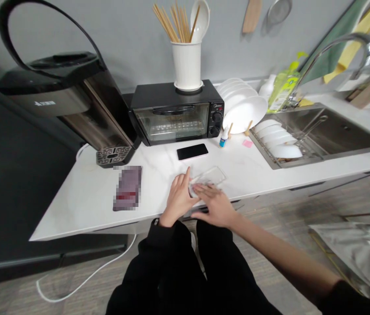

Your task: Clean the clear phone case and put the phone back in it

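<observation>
A clear phone case lies on the white counter, close to its front edge. My left hand is at the case's left end, with its index finger stretched forward and the case's edge between finger and thumb. Across the near part of the case lie the outstretched fingers of my right hand, its thumb held apart. Something pale shows under those fingertips, too covered to name. Just beyond the hands rests a black-screened phone. A small blue-and-white bottle stands to its right, near a pink slip.
A blurred-out purplish flat object lies left. Behind stand a water dispenser, a toaster oven topped by a chopstick holder, and racked plates. The sink holds bowls. A chair is at right.
</observation>
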Demonstrator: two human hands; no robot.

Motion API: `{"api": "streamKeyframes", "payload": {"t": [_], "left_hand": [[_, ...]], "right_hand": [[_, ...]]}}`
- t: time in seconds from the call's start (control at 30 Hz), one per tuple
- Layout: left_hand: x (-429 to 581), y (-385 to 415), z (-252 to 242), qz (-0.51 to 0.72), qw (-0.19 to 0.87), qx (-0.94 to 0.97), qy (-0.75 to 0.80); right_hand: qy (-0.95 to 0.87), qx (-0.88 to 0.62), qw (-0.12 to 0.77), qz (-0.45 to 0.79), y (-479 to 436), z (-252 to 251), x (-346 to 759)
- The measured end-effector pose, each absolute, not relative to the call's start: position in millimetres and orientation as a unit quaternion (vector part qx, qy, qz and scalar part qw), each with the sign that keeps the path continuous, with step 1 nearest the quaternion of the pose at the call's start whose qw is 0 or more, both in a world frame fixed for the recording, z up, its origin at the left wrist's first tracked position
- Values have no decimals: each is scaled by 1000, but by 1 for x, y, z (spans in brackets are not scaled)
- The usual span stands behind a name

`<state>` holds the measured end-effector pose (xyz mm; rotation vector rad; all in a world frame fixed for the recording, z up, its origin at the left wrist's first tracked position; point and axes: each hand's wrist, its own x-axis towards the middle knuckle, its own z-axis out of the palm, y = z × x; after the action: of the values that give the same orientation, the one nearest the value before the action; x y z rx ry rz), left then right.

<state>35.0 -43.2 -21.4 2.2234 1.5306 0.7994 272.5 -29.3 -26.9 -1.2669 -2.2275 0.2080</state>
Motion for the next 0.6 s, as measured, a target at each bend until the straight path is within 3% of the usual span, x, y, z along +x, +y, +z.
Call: {"api": "streamKeyframes", "payload": {"t": [0.43, 0.6], "left_hand": [[-2, -9, -1, 187, 232, 849, 436], [25, -41, -5, 318, 141, 731, 587]], "right_hand": [[-722, -520, 424, 170, -31, -32, 324], [-717, -512, 441, 169, -21, -33, 311]]}}
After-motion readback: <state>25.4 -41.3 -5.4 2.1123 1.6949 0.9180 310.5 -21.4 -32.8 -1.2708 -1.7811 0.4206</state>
